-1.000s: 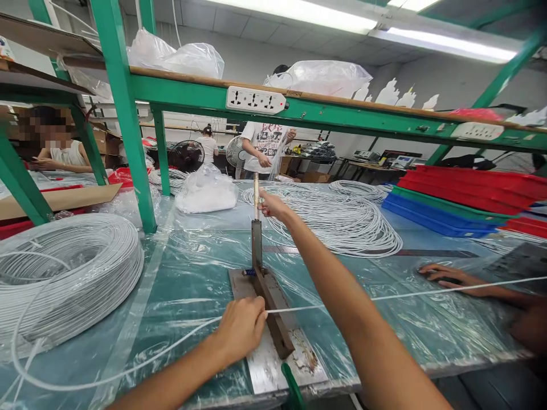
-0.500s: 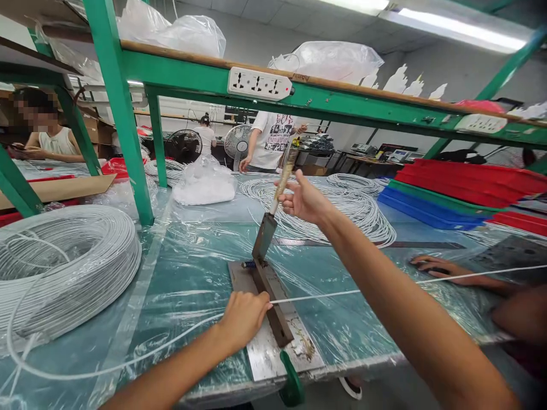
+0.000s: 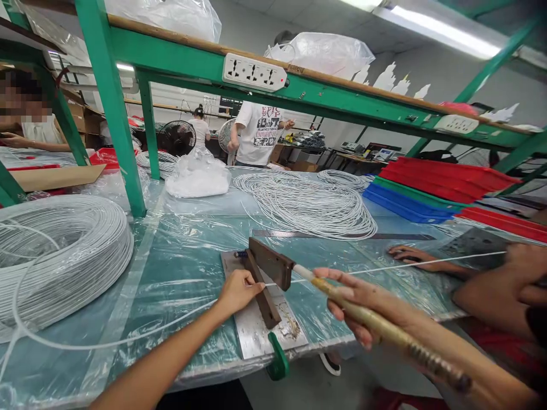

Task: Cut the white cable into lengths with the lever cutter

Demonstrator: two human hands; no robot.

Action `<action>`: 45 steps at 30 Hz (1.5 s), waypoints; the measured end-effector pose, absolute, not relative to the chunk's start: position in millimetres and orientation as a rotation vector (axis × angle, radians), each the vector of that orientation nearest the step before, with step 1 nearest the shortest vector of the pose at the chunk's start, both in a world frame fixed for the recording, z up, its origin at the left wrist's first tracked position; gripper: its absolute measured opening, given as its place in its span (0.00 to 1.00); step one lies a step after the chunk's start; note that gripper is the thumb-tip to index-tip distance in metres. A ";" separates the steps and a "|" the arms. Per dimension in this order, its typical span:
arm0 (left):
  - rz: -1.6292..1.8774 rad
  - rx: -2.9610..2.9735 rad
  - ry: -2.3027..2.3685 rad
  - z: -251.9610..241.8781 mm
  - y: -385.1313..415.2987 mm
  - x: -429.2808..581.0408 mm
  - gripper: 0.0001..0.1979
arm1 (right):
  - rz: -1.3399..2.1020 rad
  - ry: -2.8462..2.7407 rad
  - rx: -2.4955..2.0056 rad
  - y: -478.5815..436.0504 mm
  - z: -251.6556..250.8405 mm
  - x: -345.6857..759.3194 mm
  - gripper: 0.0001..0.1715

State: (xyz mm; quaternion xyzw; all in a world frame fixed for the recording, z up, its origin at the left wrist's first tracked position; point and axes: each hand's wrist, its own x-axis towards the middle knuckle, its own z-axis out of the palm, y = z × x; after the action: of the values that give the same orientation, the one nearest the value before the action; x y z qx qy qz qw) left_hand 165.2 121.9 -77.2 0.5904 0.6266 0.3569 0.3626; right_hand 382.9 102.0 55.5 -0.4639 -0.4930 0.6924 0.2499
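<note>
My left hand (image 3: pixel 238 291) pinches a white cable (image 3: pixel 354 273) against the dark bar (image 3: pixel 267 310) of a lever cutter. From the big white cable coil (image 3: pixel 105 256) at the left, the strand loops to this hand, then runs right under the cutter's blade arm. My right hand (image 3: pixel 378 297) is loosely curled about the cutter's worn yellowish handle (image 3: pixel 387 326). The blade arm (image 3: pixel 270 263) is lowered partway, tilted above the bar and the cable. Beneath, the metal base plate (image 3: pixel 293 336) lies at the table's front edge beside a green clamp (image 3: pixel 278 357).
A loose cable pile (image 3: pixel 316 208) and a metal ruler (image 3: pixel 401 236) lie behind the cutter. Stacked trays (image 3: pixel 444 179) stand at the right. A co-worker's hand (image 3: pixel 412 254) rests on the table near the cable. A green shelf frame (image 3: pixel 179 62) crosses overhead.
The cutter's lever has swung down to the right from nearly upright, my right hand moving with its handle. My left hand still holds the cable at the bar. The view has shifted slightly.
</note>
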 end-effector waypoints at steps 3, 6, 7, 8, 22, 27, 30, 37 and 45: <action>0.963 1.433 1.694 -79.0 124.5 169.8 0.16 | 1.887 -1.250 -1.344 85.5 47.2 383.2 0.46; 1.005 1.398 1.771 -77.5 122.9 173.6 0.14 | 1.917 -1.179 -1.403 71.8 43.5 379.9 0.38; 1.013 1.397 1.789 -76.7 122.0 174.5 0.13 | 1.953 -1.183 -1.410 68.0 41.4 379.1 0.31; 1.017 1.400 1.800 -76.0 121.1 175.2 0.13 | 1.994 -1.189 -1.414 64.8 38.3 378.7 0.24; 1.028 1.414 1.739 -78.6 123.1 174.9 0.14 | 1.799 -1.516 -1.532 47.9 3.6 377.5 0.30; 1.035 1.415 1.713 -80.6 123.7 174.0 0.13 | 1.798 -1.517 -1.515 45.6 1.3 379.6 0.31; 1.031 1.413 1.696 -81.8 124.7 173.1 0.13 | 1.805 -1.492 -1.512 46.9 -1.0 378.9 0.31; 1.041 1.408 1.662 -82.1 123.6 171.6 0.13 | 1.813 -1.512 -1.539 47.3 3.6 374.0 0.28; 1.049 1.385 1.642 -83.0 121.4 170.1 0.13 | 1.873 -1.368 -1.918 63.1 8.9 372.7 0.26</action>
State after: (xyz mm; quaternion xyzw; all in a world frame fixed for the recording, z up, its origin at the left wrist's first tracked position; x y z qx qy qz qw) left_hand 170.1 121.4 -83.0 0.5390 0.6389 0.4083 0.3669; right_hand 372.7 63.1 8.9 -0.6360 -0.4535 0.6209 0.0660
